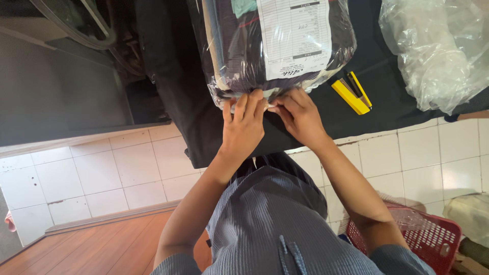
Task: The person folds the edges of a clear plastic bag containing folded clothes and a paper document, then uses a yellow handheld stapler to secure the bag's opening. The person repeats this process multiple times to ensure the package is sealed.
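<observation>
Seen from above, a person presses both hands to the near end of a clear plastic bag (275,46) of folded dark clothes lying at the front edge of a worktop (356,109) draped in black cloth. The left hand (244,125) and right hand (300,117) meet, fingers (254,102) pinched shut on the bag's folded-over mouth, seemingly holding it closed. A yellow stapler (352,92) lies just beside the right hand, within easy reach. Crumpled empty plastic (438,51) sits at the far right.
</observation>
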